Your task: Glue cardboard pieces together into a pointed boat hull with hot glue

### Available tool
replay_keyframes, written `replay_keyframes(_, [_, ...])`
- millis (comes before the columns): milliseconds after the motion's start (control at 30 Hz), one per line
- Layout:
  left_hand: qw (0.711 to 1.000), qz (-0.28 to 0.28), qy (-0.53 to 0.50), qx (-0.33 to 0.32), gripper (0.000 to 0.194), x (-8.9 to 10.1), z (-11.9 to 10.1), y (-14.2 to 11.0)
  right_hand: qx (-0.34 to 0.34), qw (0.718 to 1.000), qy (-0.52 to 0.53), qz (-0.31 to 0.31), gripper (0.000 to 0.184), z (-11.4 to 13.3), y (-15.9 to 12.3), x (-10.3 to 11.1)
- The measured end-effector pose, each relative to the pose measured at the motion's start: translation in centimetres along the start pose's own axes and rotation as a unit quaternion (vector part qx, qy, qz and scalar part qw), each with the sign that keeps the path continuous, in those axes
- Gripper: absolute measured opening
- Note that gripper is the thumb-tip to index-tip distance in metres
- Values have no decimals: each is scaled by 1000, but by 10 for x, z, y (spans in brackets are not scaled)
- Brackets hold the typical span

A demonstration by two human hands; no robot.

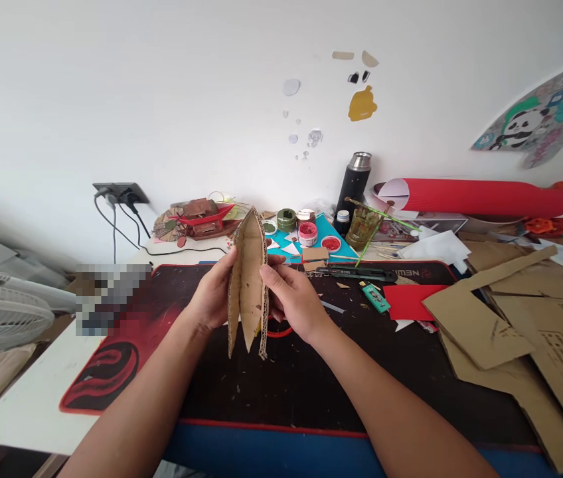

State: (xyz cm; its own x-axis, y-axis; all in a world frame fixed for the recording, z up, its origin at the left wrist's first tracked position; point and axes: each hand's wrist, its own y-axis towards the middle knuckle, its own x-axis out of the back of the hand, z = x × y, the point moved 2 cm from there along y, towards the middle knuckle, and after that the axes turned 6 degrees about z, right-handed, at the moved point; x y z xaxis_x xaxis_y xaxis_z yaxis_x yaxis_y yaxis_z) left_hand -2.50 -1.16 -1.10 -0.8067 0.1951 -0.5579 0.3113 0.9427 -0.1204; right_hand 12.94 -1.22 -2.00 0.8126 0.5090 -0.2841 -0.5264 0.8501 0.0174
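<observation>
Both my hands hold a small cardboard boat hull above the desk mat. Its far end comes to a point, and its two side walls stand apart from the pointed base at the near end. My left hand grips the left wall, with the fingers behind it. On the other side, my right hand presses its thumb on the right wall's edge, its fingers partly hidden behind. Red scissor handles show in part beneath the hull and my right hand.
A utility knife, a green box and red paper lie to the right, near stacked cardboard. Paint jars, a brush cup and a black thermos stand behind. A red model boat sits back left.
</observation>
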Motion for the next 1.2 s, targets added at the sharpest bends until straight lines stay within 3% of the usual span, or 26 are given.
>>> replay_keyframes(1000, [992, 120, -38, -2, 58, 16, 5, 8, -44, 999, 20, -21, 67, -7, 1, 5])
replay_keyframes(1100, [993, 116, -37, 7, 62, 15, 5, 9, -41, 999, 25, -16, 66, -8, 1, 4])
replay_keyframes(1200, [996, 79, -27, -14, 64, 15, 1, 9, -39, 999, 28, -4, 67, -8, 1, 4])
